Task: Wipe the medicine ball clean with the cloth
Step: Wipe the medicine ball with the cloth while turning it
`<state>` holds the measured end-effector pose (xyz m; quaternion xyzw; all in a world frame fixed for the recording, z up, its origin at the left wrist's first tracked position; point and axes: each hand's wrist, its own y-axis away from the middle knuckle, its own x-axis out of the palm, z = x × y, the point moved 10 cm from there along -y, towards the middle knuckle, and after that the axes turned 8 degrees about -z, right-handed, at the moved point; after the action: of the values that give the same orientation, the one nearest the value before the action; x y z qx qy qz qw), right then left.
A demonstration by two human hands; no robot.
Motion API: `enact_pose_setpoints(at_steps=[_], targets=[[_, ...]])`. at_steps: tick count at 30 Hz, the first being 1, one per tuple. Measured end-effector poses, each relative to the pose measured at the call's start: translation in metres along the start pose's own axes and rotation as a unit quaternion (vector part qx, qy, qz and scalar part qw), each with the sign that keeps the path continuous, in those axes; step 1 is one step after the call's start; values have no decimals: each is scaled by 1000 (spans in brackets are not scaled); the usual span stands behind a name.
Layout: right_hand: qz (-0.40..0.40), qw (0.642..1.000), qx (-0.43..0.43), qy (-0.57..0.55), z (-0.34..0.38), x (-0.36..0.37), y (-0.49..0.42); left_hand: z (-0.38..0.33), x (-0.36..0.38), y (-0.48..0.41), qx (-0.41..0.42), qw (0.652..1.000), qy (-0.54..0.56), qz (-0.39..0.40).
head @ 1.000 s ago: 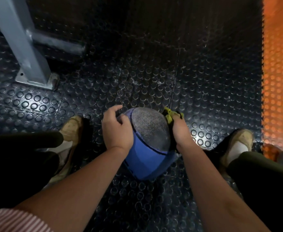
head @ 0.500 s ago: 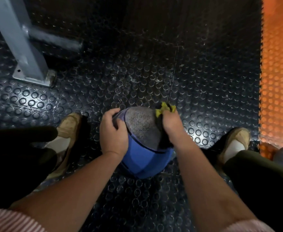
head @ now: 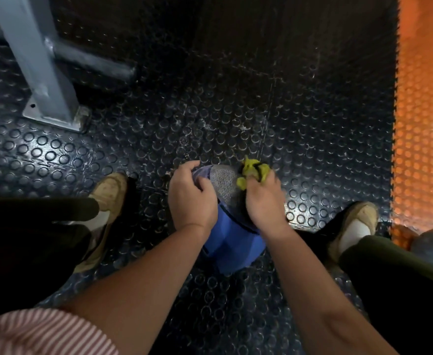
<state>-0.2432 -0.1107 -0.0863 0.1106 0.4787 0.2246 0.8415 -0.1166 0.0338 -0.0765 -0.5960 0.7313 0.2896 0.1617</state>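
The medicine ball [head: 232, 242] has a smooth, matt blue panel and a rough, grainy grey one. The cloth [head: 248, 172] is soft yellow-green fabric. The floor [head: 159, 139] looks like black studded rubber with a slight gloss. The post [head: 39, 67] is grey painted metal.

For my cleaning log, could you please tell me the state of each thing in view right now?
medicine ball, held between both hands, grey panel facing up.
cloth, bunched, pressed against the ball's upper right side.
left hand, gripping the ball's left side.
right hand, holding the cloth on the ball.
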Motion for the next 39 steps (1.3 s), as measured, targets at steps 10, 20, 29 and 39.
enact_pose_setpoints(at_steps=[10,20,29,39], targets=[[55,985,-73,146,20,3,-5,0,12,26,-5,1000,15,-2],[179,972,145,-46,-36,30,-56,13,11,31,40,998,28,30],[50,995,-35,79,1,-2,4,16,10,14,3,998,7,62],[-28,935,-304,178,43,-7,63,7,8,16,44,996,-15,74]])
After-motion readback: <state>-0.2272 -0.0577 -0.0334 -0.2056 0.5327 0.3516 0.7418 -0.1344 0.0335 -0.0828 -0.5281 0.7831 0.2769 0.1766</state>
